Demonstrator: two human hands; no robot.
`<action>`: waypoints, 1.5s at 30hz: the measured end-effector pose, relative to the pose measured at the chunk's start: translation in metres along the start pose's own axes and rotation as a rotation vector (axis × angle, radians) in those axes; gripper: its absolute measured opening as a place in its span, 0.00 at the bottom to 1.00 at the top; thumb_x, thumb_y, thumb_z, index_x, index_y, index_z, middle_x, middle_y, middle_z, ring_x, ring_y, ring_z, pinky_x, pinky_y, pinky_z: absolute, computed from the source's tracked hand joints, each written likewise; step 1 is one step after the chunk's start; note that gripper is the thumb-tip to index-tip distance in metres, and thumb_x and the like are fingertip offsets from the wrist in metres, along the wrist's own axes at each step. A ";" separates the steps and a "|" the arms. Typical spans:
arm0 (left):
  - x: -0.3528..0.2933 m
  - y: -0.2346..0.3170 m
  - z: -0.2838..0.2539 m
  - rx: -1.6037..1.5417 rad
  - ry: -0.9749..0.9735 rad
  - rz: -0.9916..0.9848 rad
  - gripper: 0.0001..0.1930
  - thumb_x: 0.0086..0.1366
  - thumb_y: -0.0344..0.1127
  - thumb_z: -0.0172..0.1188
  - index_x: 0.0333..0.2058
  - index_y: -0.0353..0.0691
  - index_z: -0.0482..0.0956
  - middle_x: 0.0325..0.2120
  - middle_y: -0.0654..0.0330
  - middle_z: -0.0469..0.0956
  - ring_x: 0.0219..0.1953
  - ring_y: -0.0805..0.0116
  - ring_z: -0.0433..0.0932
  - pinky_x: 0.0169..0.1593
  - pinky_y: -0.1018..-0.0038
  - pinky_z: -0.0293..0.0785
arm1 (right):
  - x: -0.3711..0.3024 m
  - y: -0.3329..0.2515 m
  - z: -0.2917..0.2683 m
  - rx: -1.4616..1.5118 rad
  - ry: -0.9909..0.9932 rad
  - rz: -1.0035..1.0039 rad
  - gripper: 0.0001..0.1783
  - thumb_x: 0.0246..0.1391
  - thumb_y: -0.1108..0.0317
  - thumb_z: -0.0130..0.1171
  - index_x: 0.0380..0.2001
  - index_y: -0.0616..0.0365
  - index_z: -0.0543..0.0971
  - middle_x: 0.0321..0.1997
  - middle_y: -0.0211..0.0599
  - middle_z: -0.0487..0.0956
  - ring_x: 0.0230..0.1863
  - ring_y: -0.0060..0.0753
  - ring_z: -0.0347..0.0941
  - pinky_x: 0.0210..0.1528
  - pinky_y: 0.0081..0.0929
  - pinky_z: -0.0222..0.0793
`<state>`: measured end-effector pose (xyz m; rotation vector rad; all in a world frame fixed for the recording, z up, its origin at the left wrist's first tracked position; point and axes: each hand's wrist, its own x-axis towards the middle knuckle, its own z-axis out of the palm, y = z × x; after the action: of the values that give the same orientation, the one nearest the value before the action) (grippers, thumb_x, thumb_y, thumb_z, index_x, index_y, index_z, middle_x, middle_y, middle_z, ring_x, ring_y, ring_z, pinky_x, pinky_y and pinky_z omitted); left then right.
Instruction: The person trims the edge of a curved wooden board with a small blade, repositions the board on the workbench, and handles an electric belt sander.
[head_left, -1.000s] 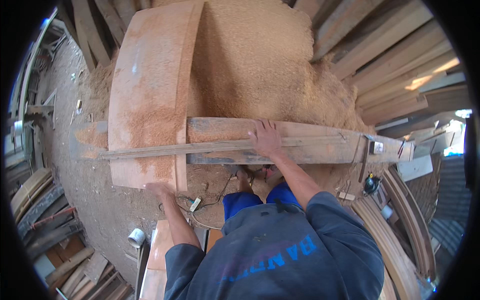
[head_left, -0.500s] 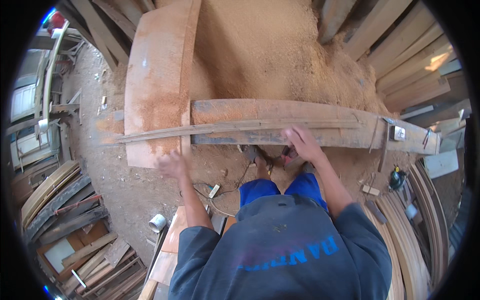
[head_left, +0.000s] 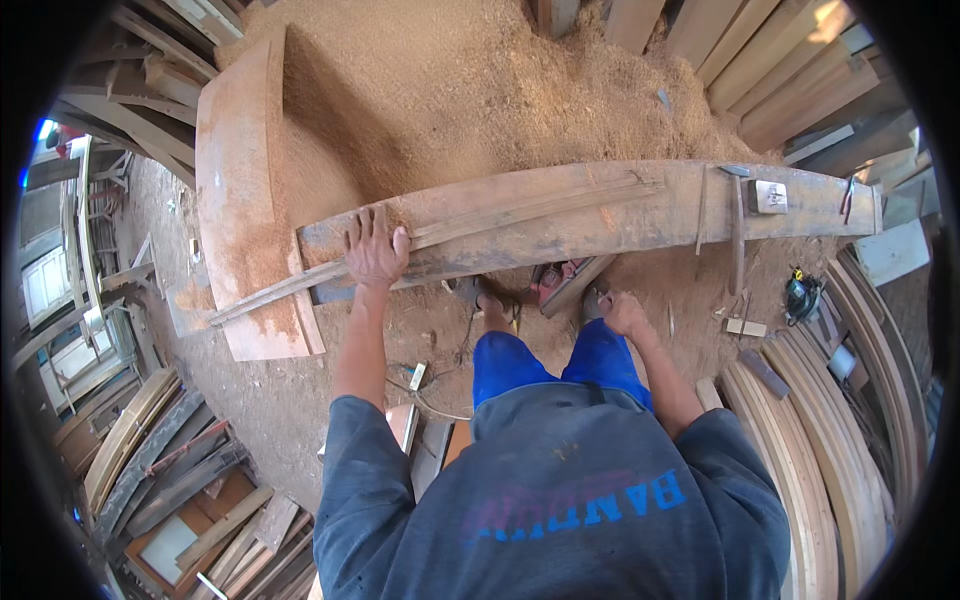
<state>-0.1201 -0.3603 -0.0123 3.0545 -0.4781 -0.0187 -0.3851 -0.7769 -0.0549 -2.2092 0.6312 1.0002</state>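
My left hand (head_left: 375, 248) lies with fingers spread across thin wooden strips (head_left: 480, 222) and the long wide plank (head_left: 590, 222) beneath them. The strips run along the plank, and their left end crosses a broad pale board (head_left: 232, 165) dusted with sawdust. Beside my right knee, low and apart from the plank, my right hand (head_left: 628, 315) has its fingers curled in; whatever they may hold cannot be made out. A red power tool (head_left: 550, 280) with a long flat base is by my feet, partly under the plank's near edge.
A hammer (head_left: 738, 215), a pale block (head_left: 768, 197) and pliers (head_left: 848, 200) lie at the plank's right end. Sawdust (head_left: 450, 90) is heaped behind it. A green-black power tool (head_left: 802, 297) and stacked curved timbers (head_left: 775, 440) stand right; a cord (head_left: 430, 408) crosses the ground.
My left hand has come down onto the strips and plank. My right hand has drawn back from over the plank to beside my knee. The whole view has shifted and turned.
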 end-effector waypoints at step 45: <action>-0.014 -0.023 0.038 -0.037 0.514 0.131 0.32 0.67 0.64 0.44 0.31 0.38 0.83 0.20 0.59 0.74 0.23 0.61 0.71 0.30 0.68 0.65 | 0.296 -0.051 0.423 1.403 -0.414 0.682 0.22 0.69 0.49 0.55 0.49 0.57 0.77 0.34 0.30 0.82 0.27 0.28 0.79 0.28 0.30 0.77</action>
<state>-0.1272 -0.3359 -0.0510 2.8208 -0.6174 0.7281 -0.3807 -0.4923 -0.4885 -0.5406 1.3551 0.8169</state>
